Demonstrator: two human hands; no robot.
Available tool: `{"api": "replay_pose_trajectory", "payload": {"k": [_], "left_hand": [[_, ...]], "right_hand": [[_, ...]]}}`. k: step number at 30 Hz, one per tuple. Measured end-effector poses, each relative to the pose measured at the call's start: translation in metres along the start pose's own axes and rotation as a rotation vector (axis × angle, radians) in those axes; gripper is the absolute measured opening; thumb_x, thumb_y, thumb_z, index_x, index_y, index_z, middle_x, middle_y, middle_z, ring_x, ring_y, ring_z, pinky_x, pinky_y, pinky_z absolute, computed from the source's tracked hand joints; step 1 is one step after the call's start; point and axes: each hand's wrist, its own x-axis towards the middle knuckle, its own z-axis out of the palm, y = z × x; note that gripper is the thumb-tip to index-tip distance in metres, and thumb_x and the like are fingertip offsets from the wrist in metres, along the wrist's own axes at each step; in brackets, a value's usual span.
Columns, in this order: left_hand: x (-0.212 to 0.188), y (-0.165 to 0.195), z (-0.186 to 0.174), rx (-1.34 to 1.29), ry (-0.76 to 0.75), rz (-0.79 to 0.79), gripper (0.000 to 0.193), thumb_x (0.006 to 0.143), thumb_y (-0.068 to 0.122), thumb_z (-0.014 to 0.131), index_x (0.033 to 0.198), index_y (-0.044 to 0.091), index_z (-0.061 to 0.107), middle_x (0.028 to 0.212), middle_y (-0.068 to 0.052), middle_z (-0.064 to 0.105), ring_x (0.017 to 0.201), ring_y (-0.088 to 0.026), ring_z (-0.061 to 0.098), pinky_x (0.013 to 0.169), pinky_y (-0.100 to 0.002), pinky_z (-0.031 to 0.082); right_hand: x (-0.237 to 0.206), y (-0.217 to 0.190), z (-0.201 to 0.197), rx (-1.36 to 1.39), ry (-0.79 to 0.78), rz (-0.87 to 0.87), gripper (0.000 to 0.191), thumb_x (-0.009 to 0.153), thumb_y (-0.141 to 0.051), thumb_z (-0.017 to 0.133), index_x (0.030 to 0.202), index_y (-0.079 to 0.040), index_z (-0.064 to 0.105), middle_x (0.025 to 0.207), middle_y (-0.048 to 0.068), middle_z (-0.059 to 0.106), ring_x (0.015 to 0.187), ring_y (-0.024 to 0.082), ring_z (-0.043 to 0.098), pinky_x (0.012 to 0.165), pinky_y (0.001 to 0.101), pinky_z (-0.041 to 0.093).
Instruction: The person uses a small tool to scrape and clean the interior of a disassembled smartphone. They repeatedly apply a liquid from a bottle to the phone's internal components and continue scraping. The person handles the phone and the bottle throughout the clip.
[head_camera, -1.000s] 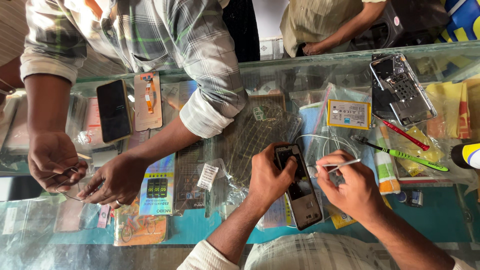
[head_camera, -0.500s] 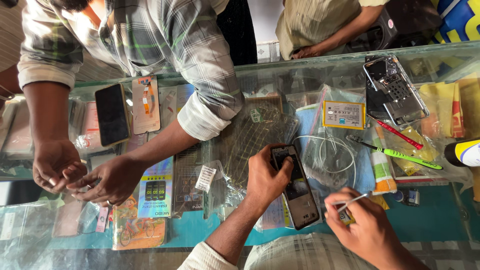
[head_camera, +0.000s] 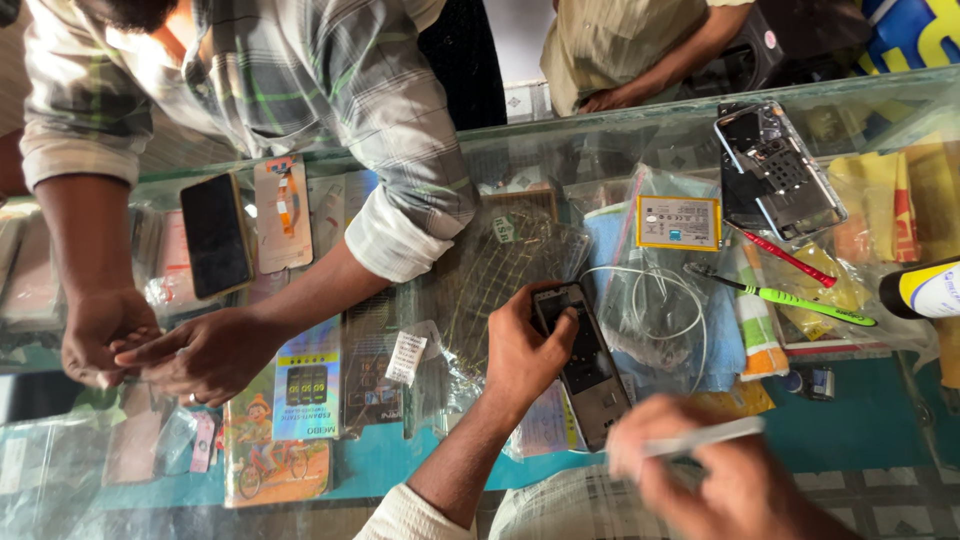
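At far left, a person across the counter (head_camera: 880, 420) in a checked shirt has both hands together over something small, hidden by the fingers. A dark phone (head_camera: 214, 235) lies flat in the upper left, with flat packets below it. In the lower centre, the wearer's left hand (head_camera: 523, 350) is clamped on an opened handset (head_camera: 583, 364), pinning it flat to the glass. The right hand (head_camera: 725, 475), blurred at lower right, is closed round a thin white tool (head_camera: 700, 438), off the handset. This looks like repair mid-step; the tool tip would need to come to the handset while the left hand holds firm. Further right lie a yellow-edged battery (head_camera: 678, 222), a bare phone frame (head_camera: 775, 170) and a green screwdriver (head_camera: 800, 298). The glass-topped counter is crowded, with another person behind.
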Motion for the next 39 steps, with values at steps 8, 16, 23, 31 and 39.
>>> {"api": "replay_pose_trajectory", "payload": {"k": [8,16,23,31,39], "left_hand": [[0.003,-0.009,-0.001,-0.147,-0.027,-0.005,0.036,0.088,0.01,0.077,0.118,-0.007,0.067,0.099,-0.014,0.078,0.085,-0.015,0.075,0.075,-0.029,0.062],[0.004,-0.008,-0.004,-0.095,-0.037,-0.06,0.034,0.086,0.012,0.078,0.114,-0.005,0.068,0.096,-0.013,0.08,0.086,-0.014,0.077,0.076,-0.029,0.063],[0.003,-0.006,-0.005,-0.094,-0.034,-0.047,0.033,0.087,0.013,0.078,0.113,-0.005,0.069,0.093,-0.012,0.079,0.083,-0.013,0.076,0.074,-0.028,0.062],[0.003,-0.007,-0.005,-0.122,-0.057,-0.061,0.035,0.089,0.012,0.076,0.118,-0.005,0.067,0.096,-0.012,0.079,0.085,-0.013,0.076,0.074,-0.028,0.062],[0.003,-0.006,-0.006,-0.232,-0.118,-0.073,0.036,0.09,0.012,0.075,0.121,-0.003,0.067,0.099,-0.012,0.079,0.088,-0.015,0.077,0.078,-0.029,0.065]], "right_hand": [[0.026,0.051,-0.051,-0.678,0.103,0.038,0.046,0.077,0.013,0.067,0.12,-0.001,0.068,0.127,0.014,0.065,0.102,0.03,0.071,0.083,0.0349,0.057],[0.017,0.063,-0.053,-0.841,0.007,-0.032,0.047,0.073,0.014,0.059,0.117,-0.003,0.07,0.127,0.013,0.064,0.11,0.032,0.07,0.093,0.0384,0.056],[-0.007,0.073,-0.104,-0.983,0.397,0.166,0.028,0.093,-0.004,0.073,0.121,-0.002,0.069,0.12,0.014,0.068,0.107,0.03,0.069,0.094,0.0372,0.056],[-0.089,0.126,-0.134,-1.028,0.932,0.149,0.02,0.108,0.003,0.059,0.126,0.012,0.062,0.122,0.022,0.069,0.108,0.024,0.071,0.093,0.0345,0.057],[-0.078,0.145,-0.166,-0.474,0.904,0.316,0.025,0.105,-0.001,0.072,0.124,0.009,0.06,0.117,0.015,0.068,0.105,0.02,0.069,0.093,0.0305,0.057]]}}
